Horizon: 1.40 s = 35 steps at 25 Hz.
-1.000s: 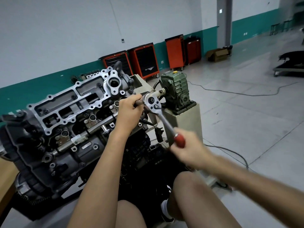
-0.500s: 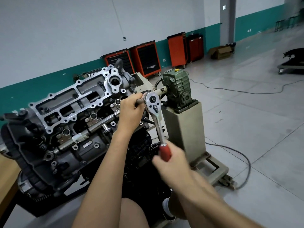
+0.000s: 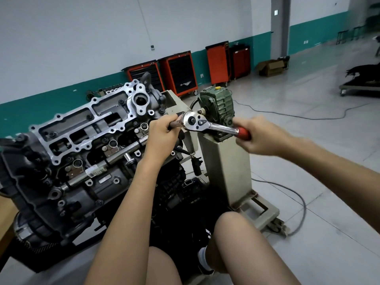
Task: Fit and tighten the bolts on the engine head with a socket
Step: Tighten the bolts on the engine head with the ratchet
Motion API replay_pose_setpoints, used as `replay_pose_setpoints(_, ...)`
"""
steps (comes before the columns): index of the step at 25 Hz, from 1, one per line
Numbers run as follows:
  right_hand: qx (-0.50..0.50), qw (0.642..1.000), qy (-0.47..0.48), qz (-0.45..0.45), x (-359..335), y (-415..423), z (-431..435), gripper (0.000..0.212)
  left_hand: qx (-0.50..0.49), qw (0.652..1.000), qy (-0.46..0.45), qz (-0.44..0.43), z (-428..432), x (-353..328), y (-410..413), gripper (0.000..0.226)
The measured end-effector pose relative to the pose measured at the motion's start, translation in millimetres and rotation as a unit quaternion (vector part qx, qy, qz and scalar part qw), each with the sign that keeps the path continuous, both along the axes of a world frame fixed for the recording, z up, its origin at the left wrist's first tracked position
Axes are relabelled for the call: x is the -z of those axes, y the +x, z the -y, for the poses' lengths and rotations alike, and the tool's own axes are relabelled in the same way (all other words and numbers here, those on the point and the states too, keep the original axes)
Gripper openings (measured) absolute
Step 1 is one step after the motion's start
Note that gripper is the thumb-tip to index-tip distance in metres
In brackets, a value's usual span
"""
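Engine head [image 3: 67,128] sits tilted at the left. The ratchet [image 3: 197,121] is at its right end, shaft pointing right. Left hand [image 3: 164,130] has its grip curled round the extension bar [image 3: 174,124], touching the ratchet's head. Right hand [image 3: 263,138] has its grip wrapped round the red handle [image 3: 243,133]. Green gearbox [image 3: 219,103] just behind, red tool carts [image 3: 178,73] along the far wall.

I've got the engine head [image 3: 82,145] on my left, the stand [image 3: 226,167] just right of it, gearbox [image 3: 220,103] on top. The ratchet [image 3: 209,125] lies in front of the gearbox: left hand [image 3: 162,130] grips beside its head, right hand [image 3: 261,136] on the handle. Tool cabinets [image 3: 181,73] line the wall behind; a cable [image 3: 304,202] lies on the floor at right.
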State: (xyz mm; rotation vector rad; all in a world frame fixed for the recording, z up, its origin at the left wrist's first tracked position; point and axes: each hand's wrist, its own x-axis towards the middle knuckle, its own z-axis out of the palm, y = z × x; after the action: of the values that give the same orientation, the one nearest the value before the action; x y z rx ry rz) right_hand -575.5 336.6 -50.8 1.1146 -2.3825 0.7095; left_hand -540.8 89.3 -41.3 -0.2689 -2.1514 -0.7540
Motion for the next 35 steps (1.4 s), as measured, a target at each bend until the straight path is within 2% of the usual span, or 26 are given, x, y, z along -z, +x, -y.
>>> replay_pose_setpoints(1, 0.002, 0.999, 0.004, -0.034, -5, -6, 2, 0.031, 0.002, 1.000, 0.010, 0.003, 1, 1, 2, 0.027)
replay_pose_setpoints(2, 0.004, 0.999, -0.008, -0.031, -3, -4, 5, 0.032, 0.006, 1.000, 0.022, 0.008, 2, 2, 3, 0.026)
replay_pose_setpoints(4, -0.005, 0.993, -0.091, 0.070, 23, 24, 18, 0.039, 0.001, 1.000, 0.025, 0.007, 2, 3, 6, 0.025)
replay_pose_setpoints(5, -0.015, 0.977, -0.161, 0.139, 41, 46, 32, 0.043, -0.009, 1.000, 0.020, 0.004, 2, 3, 5, 0.025)
replay_pose_setpoints(6, -0.029, 0.949, -0.238, 0.206, 60, 72, 50, 0.043, -0.019, 1.000, 0.015, 0.002, 3, 4, 4, 0.025)
replay_pose_setpoints(8, -0.050, 0.866, -0.377, 0.324, 83, 121, 95, 0.031, -0.024, 1.000, 0.013, 0.006, 4, 5, 1, 0.021)
replay_pose_setpoints(10, -0.074, 0.787, -0.462, 0.401, 86, 150, 140, 0.018, -0.016, 1.000, 0.014, 0.015, 5, 5, 1, 0.017)
replay_pose_setpoints(11, -0.081, 0.767, -0.478, 0.420, 85, 157, 151, 0.016, -0.012, 1.000, 0.012, 0.019, 6, 5, 2, 0.016)
replay_pose_setpoints(12, -0.083, 0.766, -0.473, 0.427, 83, 155, 150, 0.017, -0.008, 1.000, 0.013, 0.021, 6, 5, 2, 0.015)
replay_pose_setpoints(14, -0.066, 0.830, -0.401, 0.381, 83, 136, 117, 0.024, -0.001, 1.000, 0.013, 0.021, 6, 5, 1, 0.017)
replay_pose_setpoints(17, -0.049, 0.950, -0.215, 0.223, 70, 77, 45, 0.029, -0.001, 1.000, -0.008, 0.002, 3, 1, 2, 0.019)
replay_pose_setpoints(18, -0.041, 0.975, -0.146, 0.162, 55, 53, 26, 0.029, -0.001, 1.000, -0.014, -0.001, 1, 1, 2, 0.021)
replay_pose_setpoints(20, -0.015, 0.998, -0.045, 0.047, 21, 12, 4, 0.026, -0.003, 1.000, -0.017, -0.002, -1, 1, 1, 0.025)
replay_pose_setpoints(22, -0.001, 0.999, -0.023, -0.022, 7, -4, 3, 0.014, -0.006, 1.000, -0.009, -0.002, 0, 2, 2, 0.026)
replay_pose_setpoints(23, 0.003, 0.999, -0.040, -0.018, 11, 0, 6, 0.014, -0.004, 1.000, 0.000, -0.002, 1, 2, 3, 0.025)
replay_pose_setpoints(25, 0.001, 0.988, -0.131, 0.081, 40, 29, 24, 0.030, 0.000, 1.000, 0.013, -0.003, 2, 2, 5, 0.028)
replay_pose_setpoints(26, -0.009, 0.967, -0.202, 0.156, 56, 53, 39, 0.035, -0.002, 1.000, 0.014, -0.003, 2, 2, 6, 0.029)
replay_pose_setpoints(29, -0.060, 0.849, -0.393, 0.349, 82, 125, 104, 0.029, -0.019, 1.000, 0.005, -0.001, 1, 3, 4, 0.026)
replay_pose_setpoints(31, -0.112, 0.762, -0.463, 0.439, 79, 155, 146, 0.019, -0.016, 1.000, 0.006, 0.000, 3, 4, 3, 0.023)
replay_pose_setpoints(32, -0.124, 0.741, -0.473, 0.461, 76, 161, 155, 0.018, -0.011, 1.000, 0.007, 0.001, 4, 4, 4, 0.021)
replay_pose_setpoints(33, -0.119, 0.743, -0.464, 0.466, 74, 159, 151, 0.020, -0.006, 1.000, 0.009, 0.008, 6, 3, 4, 0.018)
replay_pose_setpoints(35, -0.094, 0.813, -0.394, 0.417, 75, 138, 119, 0.031, -0.002, 1.000, 0.011, 0.022, 7, 2, 3, 0.014)
